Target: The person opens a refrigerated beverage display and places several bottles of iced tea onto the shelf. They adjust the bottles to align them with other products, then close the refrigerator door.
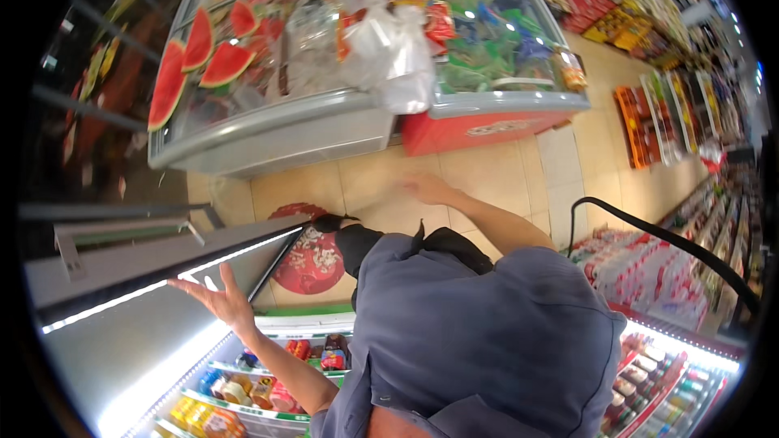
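Note:
My left hand (222,298) is spread with nothing in it, beside the lit end panel of an upright display cooler (286,410) at the lower left. My right hand (426,187) hangs over the tiled floor, blurred; its fingers look slightly curled, and whether it holds anything is unclear. Beyond it stands a chest freezer with a red front (493,131), next to a grey chest freezer (292,143). Clear plastic bags (395,55) lie on top where the two meet. Cut watermelon wedges (198,39) show at the grey freezer's left end.
A round red floor mat (310,261) lies near the cooler. Orange crates (633,128) and shelves of goods are on the right. Shrink-wrapped packs (645,274) are stacked at the lower right, beside a lit drinks cooler (657,389). A black curved strap or cable (663,237) crosses the right side.

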Demonstrator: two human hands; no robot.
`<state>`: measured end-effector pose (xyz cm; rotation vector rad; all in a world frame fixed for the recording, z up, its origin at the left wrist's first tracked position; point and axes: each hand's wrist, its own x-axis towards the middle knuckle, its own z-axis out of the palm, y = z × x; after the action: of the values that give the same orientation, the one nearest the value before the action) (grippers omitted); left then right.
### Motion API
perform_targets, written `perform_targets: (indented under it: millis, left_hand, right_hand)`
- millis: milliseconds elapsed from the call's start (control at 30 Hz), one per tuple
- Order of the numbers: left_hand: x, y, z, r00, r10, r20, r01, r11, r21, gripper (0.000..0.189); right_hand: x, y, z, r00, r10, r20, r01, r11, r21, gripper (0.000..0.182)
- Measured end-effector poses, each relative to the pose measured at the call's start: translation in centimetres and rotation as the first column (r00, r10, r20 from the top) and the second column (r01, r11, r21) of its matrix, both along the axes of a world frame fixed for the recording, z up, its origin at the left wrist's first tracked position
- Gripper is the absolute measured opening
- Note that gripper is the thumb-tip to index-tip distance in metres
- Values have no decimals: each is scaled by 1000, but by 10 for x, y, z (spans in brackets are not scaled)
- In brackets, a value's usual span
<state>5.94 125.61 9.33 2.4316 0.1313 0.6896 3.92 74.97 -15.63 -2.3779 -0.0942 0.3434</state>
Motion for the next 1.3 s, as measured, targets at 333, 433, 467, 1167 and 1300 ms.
perform_targets:
  millis: [333, 433, 467, 1167, 1300]
  left_hand:
    - [10, -47, 33, 963, 238, -125, -240, 971, 0, 102]
    - [25, -34, 9, 924, 358, -133, -355, 934, 43, 104]
    - [32, -27, 0, 926, 355, -132, -355, 935, 20, 105]
    - [44, -31, 44, 885, 205, -419, -368, 857, -359, 80]
    - [42, -24, 44, 879, 264, -398, -454, 719, -526, 75]
  right_hand:
    - [-89, -350, 17, 649, -754, 107, 758, 626, -186, 27]
    - [-86, -449, 24, 591, -749, 300, 807, 539, -244, 27]
    - [-88, -487, 27, 592, -743, 312, 805, 519, -289, 31]
    - [44, -743, 60, 494, -869, 28, 752, 411, -516, 97]
    - [47, -726, 65, 499, -865, 50, 716, 378, -587, 98]
